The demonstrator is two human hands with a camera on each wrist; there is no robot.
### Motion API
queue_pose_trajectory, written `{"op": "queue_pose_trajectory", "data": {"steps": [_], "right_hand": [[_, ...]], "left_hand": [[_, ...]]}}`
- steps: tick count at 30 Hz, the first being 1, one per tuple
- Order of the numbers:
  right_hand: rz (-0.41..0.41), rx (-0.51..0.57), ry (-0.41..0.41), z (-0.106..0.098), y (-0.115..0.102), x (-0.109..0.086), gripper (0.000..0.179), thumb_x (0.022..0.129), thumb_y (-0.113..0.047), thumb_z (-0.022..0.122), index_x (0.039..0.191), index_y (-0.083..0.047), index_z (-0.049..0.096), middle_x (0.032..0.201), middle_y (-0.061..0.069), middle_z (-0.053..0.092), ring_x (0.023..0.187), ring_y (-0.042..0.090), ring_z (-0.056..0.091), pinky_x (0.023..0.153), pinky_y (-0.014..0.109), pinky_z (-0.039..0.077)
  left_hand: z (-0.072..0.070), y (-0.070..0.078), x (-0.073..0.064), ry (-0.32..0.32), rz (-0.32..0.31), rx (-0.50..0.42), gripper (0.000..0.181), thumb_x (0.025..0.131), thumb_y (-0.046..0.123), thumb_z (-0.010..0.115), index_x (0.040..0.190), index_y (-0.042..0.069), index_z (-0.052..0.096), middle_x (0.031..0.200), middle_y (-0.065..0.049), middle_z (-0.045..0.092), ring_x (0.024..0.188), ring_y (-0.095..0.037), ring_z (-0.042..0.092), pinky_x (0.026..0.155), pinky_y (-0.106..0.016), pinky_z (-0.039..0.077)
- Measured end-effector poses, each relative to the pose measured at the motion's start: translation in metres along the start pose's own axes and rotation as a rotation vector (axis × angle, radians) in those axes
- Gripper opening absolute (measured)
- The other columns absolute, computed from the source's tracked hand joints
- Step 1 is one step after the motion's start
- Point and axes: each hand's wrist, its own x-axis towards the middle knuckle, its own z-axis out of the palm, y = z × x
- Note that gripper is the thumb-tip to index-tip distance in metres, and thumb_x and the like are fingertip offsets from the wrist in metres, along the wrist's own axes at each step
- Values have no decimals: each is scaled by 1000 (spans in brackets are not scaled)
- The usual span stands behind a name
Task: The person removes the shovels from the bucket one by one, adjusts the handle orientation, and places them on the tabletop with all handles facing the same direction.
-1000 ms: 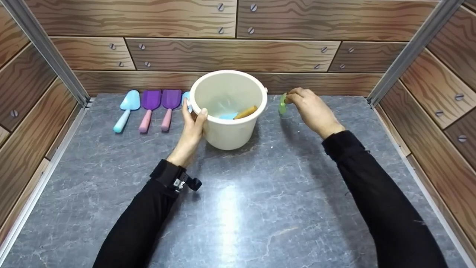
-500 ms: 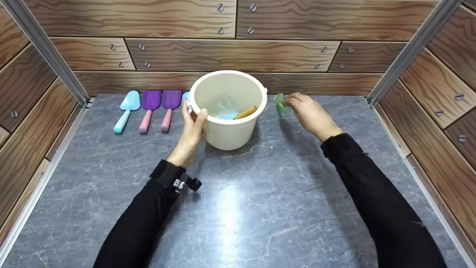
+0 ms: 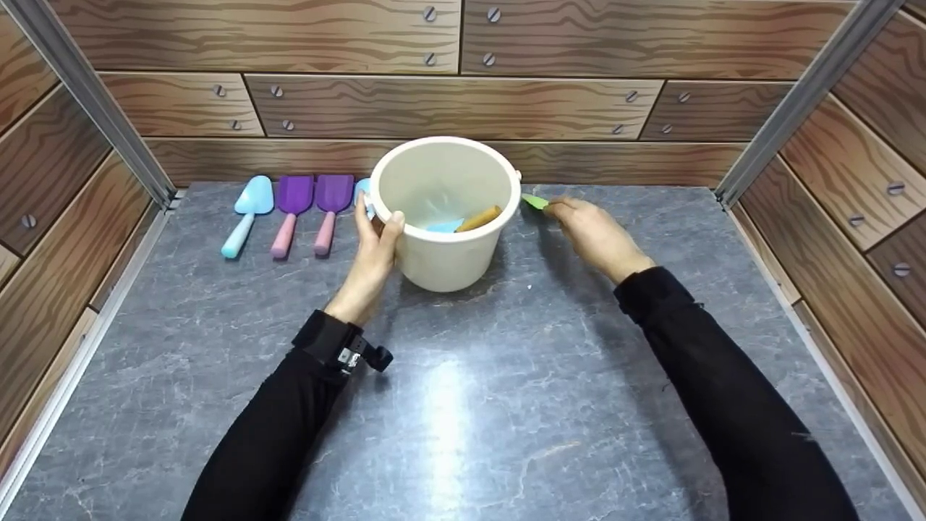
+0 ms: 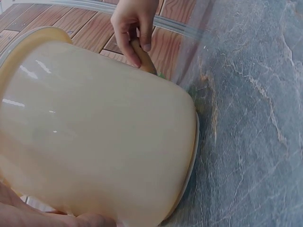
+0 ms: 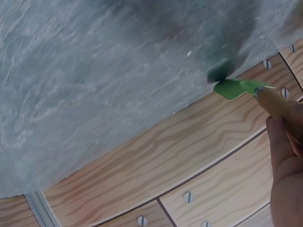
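A cream bucket (image 3: 448,257) stands upright on the grey table, and in the head view my left hand (image 3: 367,264) grips its left rim, thumb over the edge. Inside lie a light blue piece (image 3: 443,226) and a yellow-brown handle (image 3: 479,218); whether they are one tool I cannot tell. To the bucket's right, my right hand (image 3: 600,235) holds a small green trowel (image 3: 534,202), its blade pointing left near the bucket wall. The right wrist view shows the trowel's wooden handle (image 5: 277,105) in my fingers, with the green blade (image 5: 232,89) low over the table.
Left of the bucket lie a light blue trowel (image 3: 247,217) and two purple shovels with pink handles (image 3: 284,235). Another blue tool (image 3: 362,189) is mostly hidden behind the bucket and hand. Wood-patterned walls (image 3: 448,105) enclose the table at the back and sides.
The green trowel has turned in my right hand from upright to blade pointing left, and that hand has shifted slightly left and nearer. The left hand and bucket have stayed put.
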Motion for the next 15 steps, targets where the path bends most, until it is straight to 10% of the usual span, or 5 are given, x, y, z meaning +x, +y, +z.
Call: {"op": "queue_pose_trajectory", "data": {"steps": [15], "right_hand": [[8, 9, -101, 22, -9, 4, 39, 113, 12, 60, 151, 18, 65, 156, 40, 69, 142, 55, 73, 125, 63, 62]], "left_hand": [[2, 1, 2, 8, -8, -34, 107, 115, 36, 56, 186, 20, -22, 197, -28, -1, 186, -41, 11, 154, -56, 15]]}}
